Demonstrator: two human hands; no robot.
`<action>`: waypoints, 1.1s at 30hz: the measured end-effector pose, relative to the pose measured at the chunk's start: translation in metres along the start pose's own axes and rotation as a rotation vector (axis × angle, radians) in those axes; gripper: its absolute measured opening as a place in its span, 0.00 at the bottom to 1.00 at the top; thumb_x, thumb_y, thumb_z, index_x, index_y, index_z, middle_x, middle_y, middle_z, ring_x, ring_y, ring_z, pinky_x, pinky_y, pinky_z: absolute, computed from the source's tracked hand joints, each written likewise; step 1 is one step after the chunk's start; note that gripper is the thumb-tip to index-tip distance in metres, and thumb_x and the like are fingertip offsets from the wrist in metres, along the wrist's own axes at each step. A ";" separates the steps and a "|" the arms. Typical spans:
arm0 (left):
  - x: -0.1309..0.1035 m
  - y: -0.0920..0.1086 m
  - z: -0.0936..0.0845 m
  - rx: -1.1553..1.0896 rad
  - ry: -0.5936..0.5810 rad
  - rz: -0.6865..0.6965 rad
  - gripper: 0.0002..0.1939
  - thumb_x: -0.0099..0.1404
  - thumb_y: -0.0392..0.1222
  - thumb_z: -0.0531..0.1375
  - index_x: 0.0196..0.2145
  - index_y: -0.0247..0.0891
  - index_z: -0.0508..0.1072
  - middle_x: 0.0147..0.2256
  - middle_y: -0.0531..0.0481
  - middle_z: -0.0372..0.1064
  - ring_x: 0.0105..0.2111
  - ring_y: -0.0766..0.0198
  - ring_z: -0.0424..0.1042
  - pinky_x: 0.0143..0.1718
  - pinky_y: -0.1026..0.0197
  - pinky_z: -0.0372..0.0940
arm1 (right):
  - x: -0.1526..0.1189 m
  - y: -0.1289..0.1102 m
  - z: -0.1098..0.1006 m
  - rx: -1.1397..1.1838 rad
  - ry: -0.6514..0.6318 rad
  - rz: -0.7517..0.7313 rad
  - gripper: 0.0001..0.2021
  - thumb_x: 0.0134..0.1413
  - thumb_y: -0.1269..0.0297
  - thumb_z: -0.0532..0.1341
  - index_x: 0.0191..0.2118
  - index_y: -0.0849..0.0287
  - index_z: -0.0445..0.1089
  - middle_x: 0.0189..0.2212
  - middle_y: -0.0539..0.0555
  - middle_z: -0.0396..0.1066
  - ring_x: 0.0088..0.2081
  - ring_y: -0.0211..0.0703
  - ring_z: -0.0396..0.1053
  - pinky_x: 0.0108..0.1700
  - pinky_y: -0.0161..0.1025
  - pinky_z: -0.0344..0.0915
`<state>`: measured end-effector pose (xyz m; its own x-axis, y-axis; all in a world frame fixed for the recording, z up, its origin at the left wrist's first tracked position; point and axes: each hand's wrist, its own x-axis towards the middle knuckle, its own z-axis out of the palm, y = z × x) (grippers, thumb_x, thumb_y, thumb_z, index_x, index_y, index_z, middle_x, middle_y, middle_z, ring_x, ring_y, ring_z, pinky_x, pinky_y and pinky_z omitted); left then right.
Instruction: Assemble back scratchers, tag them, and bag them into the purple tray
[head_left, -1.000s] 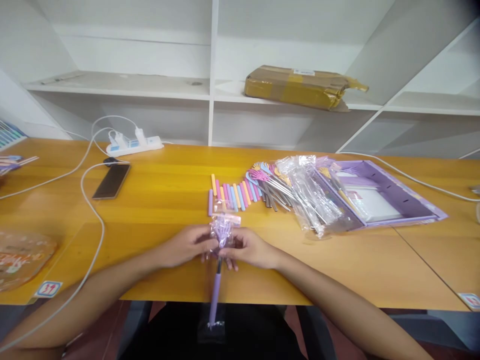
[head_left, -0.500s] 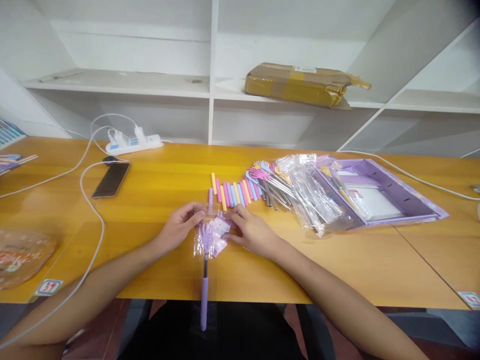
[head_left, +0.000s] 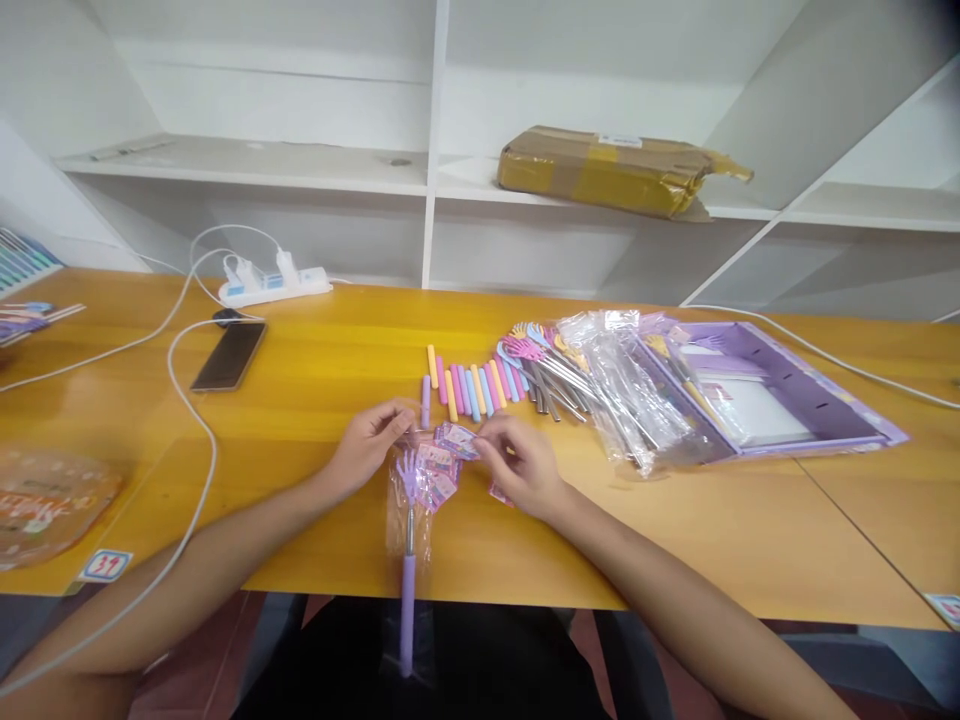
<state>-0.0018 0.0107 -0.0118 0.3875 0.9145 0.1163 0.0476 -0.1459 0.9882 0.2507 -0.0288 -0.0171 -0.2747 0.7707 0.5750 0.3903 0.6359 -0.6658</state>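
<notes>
A purple telescopic back scratcher (head_left: 407, 600) lies inside a clear plastic bag (head_left: 422, 540), its claw end toward the shelf and its handle past the table's front edge. At the bag's top end, my left hand (head_left: 373, 445) is closed in a pinch on the plastic. My right hand (head_left: 521, 465) pinches the edge of a small printed card (head_left: 457, 440) beside the bag's mouth. More printed cards (head_left: 437, 475) lie by the claw, and one edge shows beneath my right hand. Coloured handle sleeves (head_left: 472, 388) form a row just beyond my hands.
Metal back scratcher rods with coloured claws (head_left: 544, 365) lie right of the sleeves, next to clear bags (head_left: 622, 390) and a purple box (head_left: 814, 400). On the left are a phone (head_left: 229, 356), a power strip (head_left: 274, 287) and a loose white cable (head_left: 212, 440). A taped carton (head_left: 600, 172) sits on the shelf.
My right hand has moved slightly right, away from the bag's mouth, and a card now shows clearly in its fingers. My left hand keeps its hold at the bag's top.
</notes>
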 end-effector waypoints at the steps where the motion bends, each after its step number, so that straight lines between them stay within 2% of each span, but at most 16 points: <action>1: 0.001 0.001 0.002 0.021 -0.012 0.020 0.19 0.74 0.55 0.59 0.34 0.37 0.74 0.36 0.49 0.73 0.36 0.63 0.72 0.41 0.61 0.67 | -0.002 -0.001 0.001 0.019 0.003 -0.032 0.06 0.71 0.61 0.59 0.40 0.56 0.68 0.27 0.48 0.67 0.24 0.35 0.61 0.27 0.36 0.60; 5: 0.003 -0.001 0.011 0.086 -0.057 0.055 0.16 0.74 0.52 0.59 0.37 0.36 0.76 0.37 0.48 0.73 0.39 0.61 0.71 0.44 0.60 0.65 | -0.004 -0.003 0.007 0.009 -0.056 -0.088 0.03 0.69 0.64 0.61 0.41 0.55 0.68 0.28 0.49 0.71 0.25 0.35 0.66 0.27 0.33 0.64; 10: 0.000 -0.009 0.020 0.089 -0.146 0.027 0.15 0.73 0.53 0.60 0.41 0.37 0.77 0.38 0.49 0.72 0.38 0.61 0.72 0.41 0.61 0.65 | 0.000 -0.002 0.011 -0.025 0.074 0.029 0.03 0.68 0.65 0.62 0.43 0.55 0.67 0.27 0.47 0.71 0.26 0.35 0.71 0.24 0.31 0.65; 13: -0.001 -0.011 0.022 0.065 -0.180 0.024 0.14 0.73 0.51 0.61 0.45 0.38 0.77 0.42 0.47 0.74 0.41 0.60 0.73 0.43 0.60 0.67 | 0.003 0.000 0.009 -0.079 0.123 0.016 0.02 0.68 0.66 0.62 0.42 0.55 0.68 0.26 0.47 0.71 0.25 0.35 0.71 0.25 0.31 0.66; 22: 0.001 -0.012 0.019 0.182 -0.154 0.108 0.13 0.74 0.49 0.61 0.47 0.40 0.80 0.44 0.46 0.75 0.47 0.57 0.74 0.52 0.53 0.66 | 0.006 0.005 0.004 -0.177 0.112 -0.064 0.02 0.70 0.65 0.61 0.44 0.55 0.69 0.31 0.50 0.74 0.28 0.37 0.72 0.32 0.34 0.71; 33: 0.001 -0.014 0.019 0.201 -0.146 0.119 0.12 0.74 0.46 0.60 0.49 0.41 0.81 0.46 0.45 0.75 0.48 0.57 0.74 0.54 0.51 0.66 | 0.007 0.007 0.002 -0.200 0.129 -0.078 0.01 0.70 0.65 0.60 0.44 0.55 0.68 0.31 0.50 0.74 0.28 0.37 0.71 0.32 0.35 0.71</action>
<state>0.0156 0.0065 -0.0276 0.5293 0.8243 0.2009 0.1696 -0.3347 0.9269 0.2499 -0.0192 -0.0189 -0.2013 0.6994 0.6858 0.5420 0.6627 -0.5167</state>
